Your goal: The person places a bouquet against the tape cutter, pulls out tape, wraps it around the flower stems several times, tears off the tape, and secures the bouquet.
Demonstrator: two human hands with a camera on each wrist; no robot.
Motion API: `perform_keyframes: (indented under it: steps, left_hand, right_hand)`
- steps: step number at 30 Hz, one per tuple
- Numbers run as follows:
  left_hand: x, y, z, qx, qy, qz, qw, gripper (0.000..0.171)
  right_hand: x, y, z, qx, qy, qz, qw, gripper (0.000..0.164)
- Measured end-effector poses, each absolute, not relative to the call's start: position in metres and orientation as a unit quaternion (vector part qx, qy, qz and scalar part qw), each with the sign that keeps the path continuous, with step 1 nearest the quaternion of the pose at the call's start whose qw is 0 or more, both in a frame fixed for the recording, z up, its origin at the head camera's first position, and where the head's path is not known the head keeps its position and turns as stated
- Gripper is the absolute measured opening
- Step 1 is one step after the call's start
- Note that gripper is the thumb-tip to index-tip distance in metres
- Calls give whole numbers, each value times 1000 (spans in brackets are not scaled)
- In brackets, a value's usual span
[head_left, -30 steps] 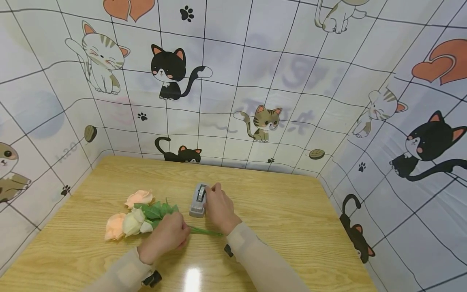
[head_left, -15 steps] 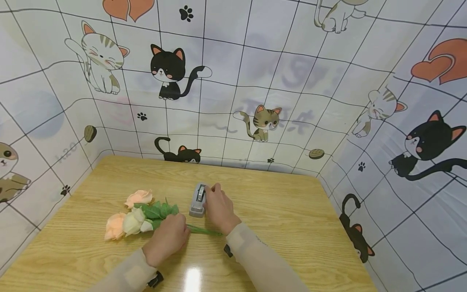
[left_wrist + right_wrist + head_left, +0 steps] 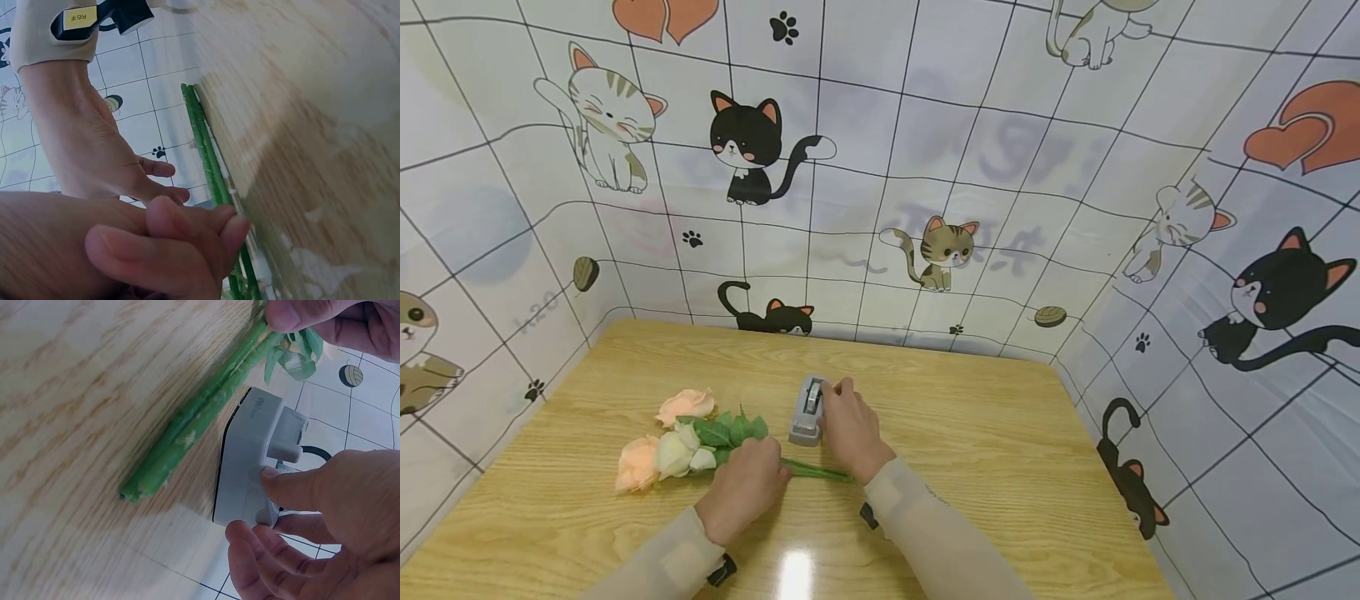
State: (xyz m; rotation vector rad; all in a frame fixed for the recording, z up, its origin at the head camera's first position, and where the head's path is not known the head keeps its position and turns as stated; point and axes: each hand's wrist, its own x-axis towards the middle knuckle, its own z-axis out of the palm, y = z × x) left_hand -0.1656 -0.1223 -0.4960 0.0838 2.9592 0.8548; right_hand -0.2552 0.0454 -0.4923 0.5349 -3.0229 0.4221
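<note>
Fingers [image 3: 244,562] of the right hand [image 3: 853,429] grip the gray tape dispenser [image 3: 806,421] along its right side; it sits on the table [image 3: 985,433] just left of that hand, the nearer one, its long axis running near to far. On its near side, green stems [image 3: 812,470] stretch left to right, roughly across that axis, pinched by the left hand [image 3: 751,483]. Farther left lie leaves [image 3: 722,432], a white rose [image 3: 676,452] and two peach roses [image 3: 638,463].
</note>
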Motion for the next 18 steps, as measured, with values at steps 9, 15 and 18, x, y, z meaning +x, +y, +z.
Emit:
perform_keyframes:
  steps: [9,15,18]
  left_hand:
    - [-163,-126,-492,56,958,279,-16,38]
    - [-168,-127,-490,109,954,270,-75,24]
    - [-173,-127,-491,117,955,263,-71,26]
  right_hand:
    - [-255,46,-492,177,-974,136,28,62]
    - [-255,47,-494,178,-974,138,25,62]
    - [-256,48,-496,180,-974,139,25,62]
